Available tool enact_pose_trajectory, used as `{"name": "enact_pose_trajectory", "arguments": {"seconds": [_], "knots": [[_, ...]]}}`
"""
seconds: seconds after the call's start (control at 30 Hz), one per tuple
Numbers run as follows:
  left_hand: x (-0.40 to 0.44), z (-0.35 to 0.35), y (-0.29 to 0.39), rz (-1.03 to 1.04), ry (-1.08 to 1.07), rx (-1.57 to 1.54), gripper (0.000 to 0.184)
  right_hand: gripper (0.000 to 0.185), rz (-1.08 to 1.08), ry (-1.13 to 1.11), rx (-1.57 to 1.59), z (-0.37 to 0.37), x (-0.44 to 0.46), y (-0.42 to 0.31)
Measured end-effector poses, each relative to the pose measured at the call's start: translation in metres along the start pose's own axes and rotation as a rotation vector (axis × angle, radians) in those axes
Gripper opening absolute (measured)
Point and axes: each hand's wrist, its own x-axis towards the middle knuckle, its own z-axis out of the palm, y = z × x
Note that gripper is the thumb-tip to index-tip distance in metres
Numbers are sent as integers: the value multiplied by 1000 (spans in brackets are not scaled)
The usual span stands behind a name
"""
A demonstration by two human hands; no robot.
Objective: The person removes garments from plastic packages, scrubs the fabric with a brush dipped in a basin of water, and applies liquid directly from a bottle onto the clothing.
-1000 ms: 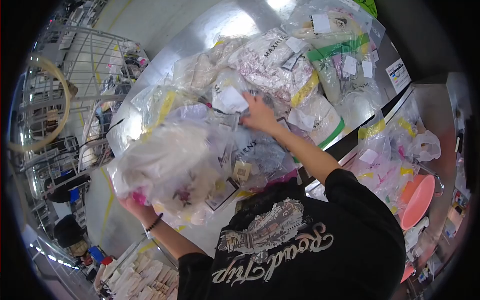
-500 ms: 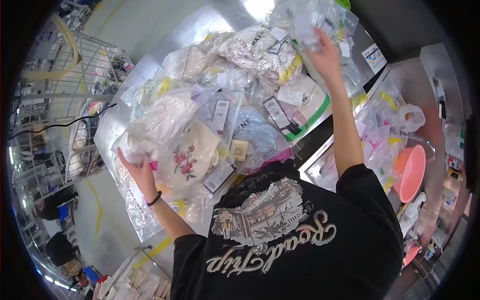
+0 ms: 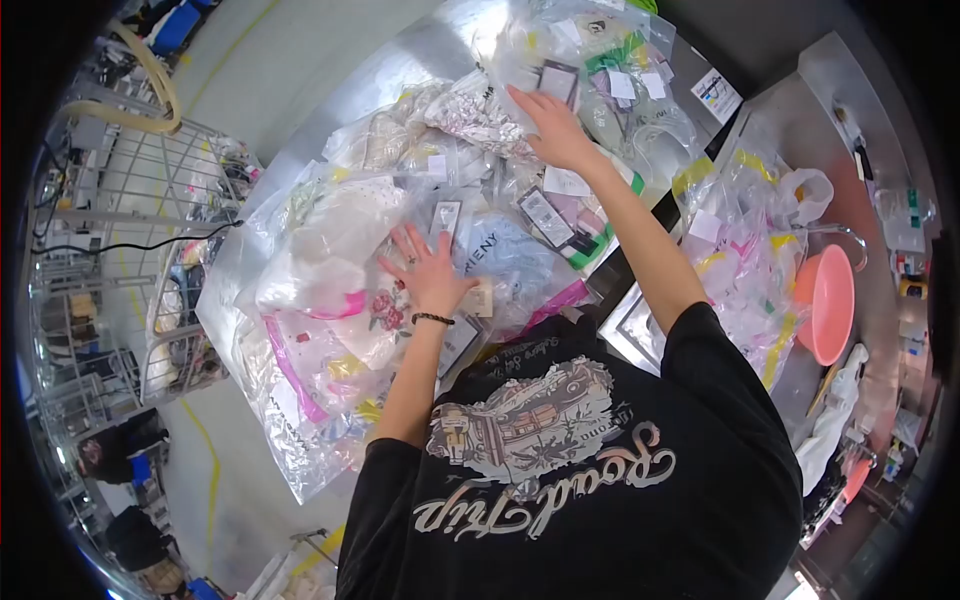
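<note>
Clear plastic bags with folded garments cover the metal table (image 3: 385,75). My left hand (image 3: 425,275), with a dark bead bracelet at the wrist, lies spread over a bag with a red flower print (image 3: 388,308). To its left is a bulky bag of white cloth (image 3: 325,255); to its right, a bag with a light blue garment (image 3: 510,250). My right hand (image 3: 553,128) is stretched out, fingers spread, over the bags at the upper middle, beside a white patterned garment in plastic (image 3: 470,112). Neither hand is closed round anything.
A wire cart (image 3: 150,180) stands at the left, with a black cable across it. More bags with yellow and pink strips (image 3: 745,245) lie at the right, next to a pink basin (image 3: 826,305). A printed card (image 3: 716,96) is at the table's upper right edge.
My left hand has let go of the bulky white bag and moved right onto the flower print. My right hand has moved left, away from the white-labelled bag it was touching at the upper right.
</note>
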Motion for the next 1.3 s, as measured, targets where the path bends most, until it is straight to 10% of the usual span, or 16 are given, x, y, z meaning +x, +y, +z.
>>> {"name": "enact_pose_trajectory", "arguments": {"seconds": [0.13,0.3,0.4,0.47,0.57,0.87,0.97,1.3], "knots": [[20,26,-43,-156,-349,-151,60,62,-58,331,-244,17,-6,-20],[-14,-44,-111,-223,13,-669,40,50,-137,445,-171,32,-34,-32],[-43,-69,-166,-364,183,-830,42,38,-116,165,87,73,-63,-23],[-62,-76,-200,-459,247,-1013,40,34,24,-397,132,118,-83,-34],[-72,-77,-217,-601,400,-1113,33,25,353,-386,105,142,-116,-101],[-91,-51,-259,-782,506,-1130,30,21,-282,-1036,585,92,-156,-216],[-94,-46,-266,-768,503,-1108,29,18,-122,-1122,683,84,-106,-183],[-92,-34,-251,-682,422,-1155,29,22,266,67,-217,181,-36,-57]]}}
